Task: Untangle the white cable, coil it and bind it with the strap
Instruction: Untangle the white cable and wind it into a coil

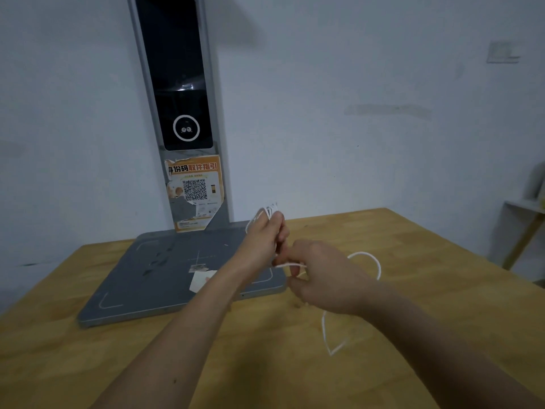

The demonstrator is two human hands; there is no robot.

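**Coiling stage: loops gathered in one hand, slack fed by the other**

I hold a small bundle of loops of the white cable (365, 256) in my left hand (265, 237), fingers curled round them, raised above the far corner of the grey scanner base (153, 273). My right hand (321, 278) sits just beside and below it, fingers curled and pinching the strand that runs between the two hands. The rest of the cable trails loose on the wooden counter (427, 305), one arc beyond my right hand and a bent length under my right forearm. I judge the coil partly made. To do this step well, I should feed each turn at an even size, let the free length slide without kinking, and keep the gathered loops clamped flat. Both forearms reach forward, converging. I see no strap.
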